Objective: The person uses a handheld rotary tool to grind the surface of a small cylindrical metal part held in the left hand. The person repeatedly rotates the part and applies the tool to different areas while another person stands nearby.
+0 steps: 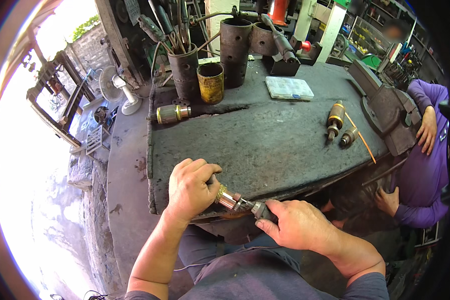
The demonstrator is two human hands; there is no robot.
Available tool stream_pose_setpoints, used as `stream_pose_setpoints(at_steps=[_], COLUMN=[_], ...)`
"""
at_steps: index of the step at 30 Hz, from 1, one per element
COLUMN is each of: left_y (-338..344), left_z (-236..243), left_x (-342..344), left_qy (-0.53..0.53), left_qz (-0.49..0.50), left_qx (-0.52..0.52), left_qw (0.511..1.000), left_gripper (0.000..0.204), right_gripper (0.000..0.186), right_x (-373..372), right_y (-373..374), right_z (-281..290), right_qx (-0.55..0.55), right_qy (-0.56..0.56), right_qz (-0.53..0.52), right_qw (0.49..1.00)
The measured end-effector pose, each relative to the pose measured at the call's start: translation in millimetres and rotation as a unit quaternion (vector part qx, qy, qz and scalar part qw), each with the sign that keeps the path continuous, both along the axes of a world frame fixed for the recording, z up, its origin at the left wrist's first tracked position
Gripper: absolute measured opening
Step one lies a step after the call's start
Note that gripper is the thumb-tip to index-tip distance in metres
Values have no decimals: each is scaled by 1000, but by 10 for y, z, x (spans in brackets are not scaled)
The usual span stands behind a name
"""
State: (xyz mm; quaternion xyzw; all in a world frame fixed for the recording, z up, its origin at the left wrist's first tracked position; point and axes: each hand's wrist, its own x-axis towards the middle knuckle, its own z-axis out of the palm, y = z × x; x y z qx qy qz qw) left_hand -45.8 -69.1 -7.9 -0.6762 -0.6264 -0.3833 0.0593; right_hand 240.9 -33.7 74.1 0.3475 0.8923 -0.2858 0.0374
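Over the near edge of the workbench [265, 150], I hold a motor armature [228, 199] with a shiny metal core and a yellowish winding ring. My left hand [191, 187] is closed around its left end, the fingers hiding that part. On the right, its thin shaft points into a dark, blocky piece [263, 212]. My right hand [302, 225] grips that piece, thumb and forefinger along it; its kind I cannot make out. Another armature [171, 114] lies at the bench's left side. At the right lie a third armature [336, 119] and a small gear part [349, 136].
A vise [391, 117] stands at the bench's right end, beside a person in purple [425, 170]. An orange strip [361, 137] lies near the gear part. Farther back are a plastic case [289, 88], a yellow can [211, 84] and dark metal cylinders [235, 50] with tools.
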Motion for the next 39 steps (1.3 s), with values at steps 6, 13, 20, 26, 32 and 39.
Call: stream_pose_setpoints(at_steps=[6, 13, 20, 26, 32, 39], left_y=[6, 2, 9, 4, 9, 22], left_z=[-9, -8, -11, -6, -3, 2], left_x=[-6, -4, -4, -6, 2, 1], left_qy=[0, -5, -12, -9, -9, -9], left_qz=[-2, -4, -6, -4, -5, 1], left_qx=[8, 5, 18, 11, 10, -1], left_qw=[1000, 1000, 1000, 1000, 1000, 1000], left_gripper=[18, 18, 19, 19, 19, 18], right_gripper=[49, 51, 51, 51, 50, 49], right_x=[-45, -77, -123, -168, -201, -209], right_y=[31, 64, 55, 70, 77, 45], right_z=[9, 11, 26, 57, 27, 6], right_qx=[2, 0, 8, -5, 24, 50], right_qy=[-1, -7, -11, -39, -21, -17], right_qz=[7, 2, 19, 25, 19, 20], right_qw=[1000, 1000, 1000, 999, 999, 998])
